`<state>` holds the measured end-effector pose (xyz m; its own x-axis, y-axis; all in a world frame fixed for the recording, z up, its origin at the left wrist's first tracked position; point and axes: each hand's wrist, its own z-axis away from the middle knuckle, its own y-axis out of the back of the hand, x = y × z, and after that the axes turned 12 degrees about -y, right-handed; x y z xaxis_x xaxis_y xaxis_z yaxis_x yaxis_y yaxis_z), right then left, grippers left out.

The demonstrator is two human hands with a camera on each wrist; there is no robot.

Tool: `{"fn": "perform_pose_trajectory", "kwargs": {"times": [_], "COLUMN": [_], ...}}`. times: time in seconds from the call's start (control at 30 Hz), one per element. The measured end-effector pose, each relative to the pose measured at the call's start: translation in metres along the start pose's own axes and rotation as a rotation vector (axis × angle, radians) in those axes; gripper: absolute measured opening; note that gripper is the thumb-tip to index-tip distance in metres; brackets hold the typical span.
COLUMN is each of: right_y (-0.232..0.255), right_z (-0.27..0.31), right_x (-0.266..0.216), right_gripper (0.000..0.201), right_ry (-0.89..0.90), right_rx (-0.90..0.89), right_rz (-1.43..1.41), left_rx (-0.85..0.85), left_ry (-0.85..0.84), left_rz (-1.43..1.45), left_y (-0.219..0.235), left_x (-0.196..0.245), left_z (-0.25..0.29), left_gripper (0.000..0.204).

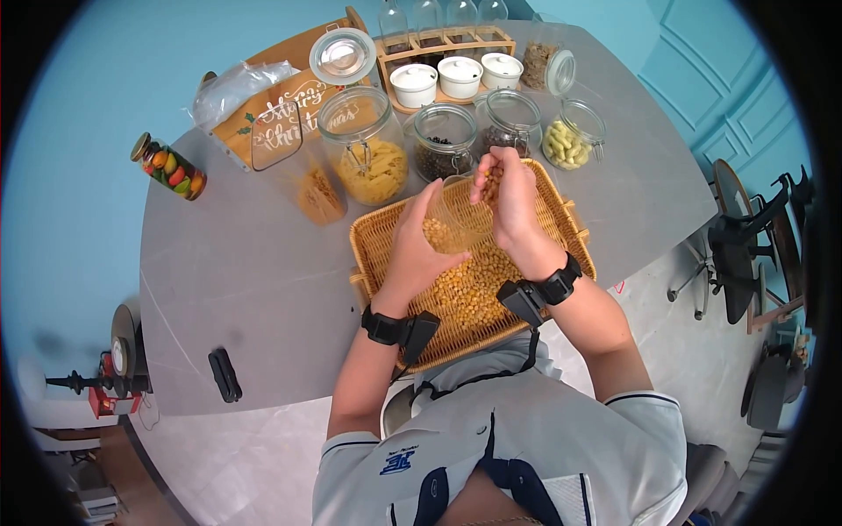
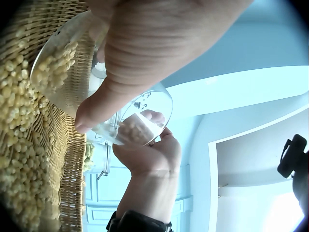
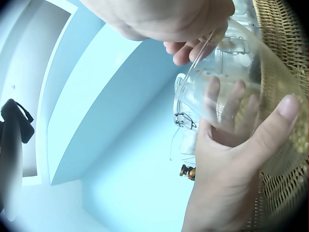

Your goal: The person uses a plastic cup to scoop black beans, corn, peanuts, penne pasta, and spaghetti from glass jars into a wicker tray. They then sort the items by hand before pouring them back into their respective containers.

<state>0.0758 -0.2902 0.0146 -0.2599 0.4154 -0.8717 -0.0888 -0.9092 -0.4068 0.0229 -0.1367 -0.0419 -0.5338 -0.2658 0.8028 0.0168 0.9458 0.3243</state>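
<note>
My left hand [image 1: 412, 254] grips a clear, wide-mouthed jar [image 1: 467, 221], its thumb and fingers spread round the side. The jar lies tilted over a wicker basket [image 1: 373, 235], its mouth toward my right hand. Some corn kernels [image 2: 54, 72] rest at the jar's lower end, in the left wrist view. At the rim, my right hand [image 1: 517, 206] is cupped round a small heap of kernels [image 1: 493, 186], its fingertips right by the opening. More loose corn kernels [image 1: 474, 294] cover the basket's bottom below both hands.
Behind the basket stand a jar of pasta [image 1: 373, 167], dark-filled clip jars [image 1: 443, 145] and a jar of pale green pieces [image 1: 568, 145]. A tall container of brown sticks [image 1: 317, 195] is at left. White lidded pots [image 1: 460, 77] line a wooden rack. A black object [image 1: 225, 375] lies on the grey table [image 1: 237, 280].
</note>
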Motion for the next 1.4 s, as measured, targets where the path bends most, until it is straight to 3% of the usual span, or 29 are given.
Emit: {"fn": "perform_pose_trajectory", "kwargs": {"times": [0.2, 0.4, 0.5, 0.6, 0.7, 0.8, 0.9, 1.03, 1.1, 1.2, 1.3, 1.4], "right_y": [-0.003, -0.002, -0.008, -0.009, -0.004, -0.009, -0.005, 0.033, 0.045, 0.075, 0.075, 0.053], "right_z": [0.004, 0.001, 0.006, 0.004, -0.001, 0.006, 0.007, -0.008, -0.011, -0.015, -0.012, 0.006], "right_x": [-0.002, 0.003, -0.001, 0.008, 0.010, 0.008, -0.001, -0.023, -0.023, 0.000, 0.025, 0.034], "right_gripper": [0.042, 0.051, 0.056, 0.058, 0.057, 0.057, 0.055, 0.045, 0.043, 0.041, 0.062, 0.082], "right_ry": [-0.021, 0.029, 0.001, 0.136, 0.149, 0.139, 0.240, 0.269, 0.228, 0.170, 0.512, 0.495], "right_rx": [-0.008, -0.136, -0.099, -0.118, -0.243, -0.153, -0.149, -0.139, -0.077, -0.081, -0.340, -0.477], "right_rz": [0.130, 0.190, 0.313, 0.303, 0.313, 0.446, 0.427, 0.355, 0.445, 1.213, 1.557, 1.821], "left_rx": [0.019, 0.023, 0.032, 0.034, 0.041, 0.041, 0.058, 0.135, 0.173, 0.310, 0.348, 0.336], "left_ry": [-0.020, -0.010, -0.012, -0.016, -0.013, -0.008, -0.014, -0.012, -0.012, 0.025, 0.006, -0.021], "left_rz": [-0.020, -0.033, -0.021, -0.028, -0.012, -0.013, 0.004, 0.057, 0.054, 0.057, 0.039, 0.012], "left_y": [-0.001, -0.001, -0.002, -0.001, -0.001, -0.001, -0.002, -0.003, -0.002, 0.000, 0.001, 0.002], "left_x": [0.002, 0.001, -0.002, 0.000, -0.001, -0.001, -0.003, -0.009, -0.006, 0.000, 0.000, -0.001], "left_z": [0.000, 0.001, 0.001, 0.000, 0.001, 0.001, 0.001, 0.003, 0.002, -0.001, -0.001, -0.002], "left_gripper": [0.104, 0.104, 0.105, 0.106, 0.106, 0.106, 0.106, 0.105, 0.106, 0.107, 0.108, 0.109]}}
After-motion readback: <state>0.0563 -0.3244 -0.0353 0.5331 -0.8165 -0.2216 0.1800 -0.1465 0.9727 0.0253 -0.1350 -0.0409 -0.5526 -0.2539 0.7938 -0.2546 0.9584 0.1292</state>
